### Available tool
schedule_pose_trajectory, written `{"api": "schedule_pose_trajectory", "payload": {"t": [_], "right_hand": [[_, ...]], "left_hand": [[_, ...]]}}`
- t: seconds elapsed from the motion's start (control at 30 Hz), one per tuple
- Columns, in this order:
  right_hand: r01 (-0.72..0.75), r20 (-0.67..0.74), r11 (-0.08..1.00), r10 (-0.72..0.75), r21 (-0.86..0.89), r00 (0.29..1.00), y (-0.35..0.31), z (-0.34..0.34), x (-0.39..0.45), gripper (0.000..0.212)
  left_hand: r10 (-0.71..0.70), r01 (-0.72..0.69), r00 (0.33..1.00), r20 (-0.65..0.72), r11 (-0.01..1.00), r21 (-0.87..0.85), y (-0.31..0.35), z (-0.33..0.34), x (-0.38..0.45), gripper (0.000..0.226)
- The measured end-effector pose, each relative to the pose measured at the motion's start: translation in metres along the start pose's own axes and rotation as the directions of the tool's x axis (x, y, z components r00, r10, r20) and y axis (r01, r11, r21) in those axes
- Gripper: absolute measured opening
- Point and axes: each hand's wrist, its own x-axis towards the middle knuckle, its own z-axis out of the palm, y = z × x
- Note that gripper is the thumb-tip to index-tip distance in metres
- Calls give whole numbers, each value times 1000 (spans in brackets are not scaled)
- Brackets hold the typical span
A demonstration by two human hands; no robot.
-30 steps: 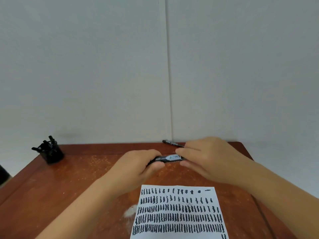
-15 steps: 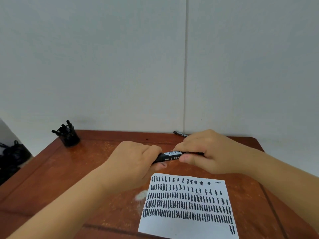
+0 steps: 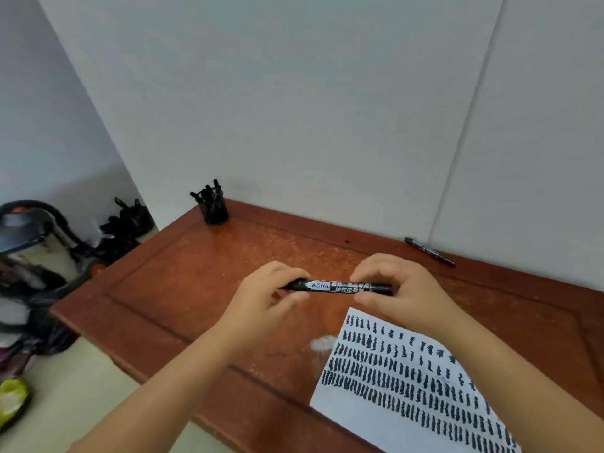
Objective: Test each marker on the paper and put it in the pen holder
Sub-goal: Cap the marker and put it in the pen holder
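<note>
I see my left hand (image 3: 266,294) and right hand (image 3: 397,289) both up over the table (image 3: 183,289), sharing one black marker (image 3: 340,286) that lies level between them. My left fingers curl round its left end, with the thumb underneath; my right fingers and thumb pinch the right end. The marker's white label faces me, lettering readable only in part. I can't tell from here whether the cap is on or being pulled.

The marker hangs just above the wood, not touching it, beyond the top edge of the paper (image 3: 408,387). The paper lies flat at the near right of the table, under my right forearm, covered with rows of short black strokes; the top rows are sparser toward the right.

The holder (image 3: 215,209) stands at the far left corner against the wall, well apart from my hands, with several black markers sticking out of it at angles. A second marker (image 3: 428,251) lies loose on the far right edge near the wall.

A pale scuff (image 3: 322,343) marks the wood just left of the paper. Off the table's left side, on the floor, I see a metal canister (image 3: 29,237) with a dark hose and some black bags (image 3: 125,223).
</note>
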Motion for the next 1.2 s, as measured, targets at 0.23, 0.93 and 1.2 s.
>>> {"api": "schedule_pose_trajectory", "payload": {"t": [0.23,0.93,1.2], "right_hand": [[25,-203,996,-8,82,979,17,94,89,32],[-44,-535,982,-62,-183,842,56,264,488,28],[6,-413,851,-261,-525,872,87,286,528,27]], "left_hand": [[-299,311,949,-103,943,121,-104,-35,-13,46],[-706,531,696,133,630,566,-458,-94,20,55],[-694,507,703,156,644,573,-465,-95,17,56]]}}
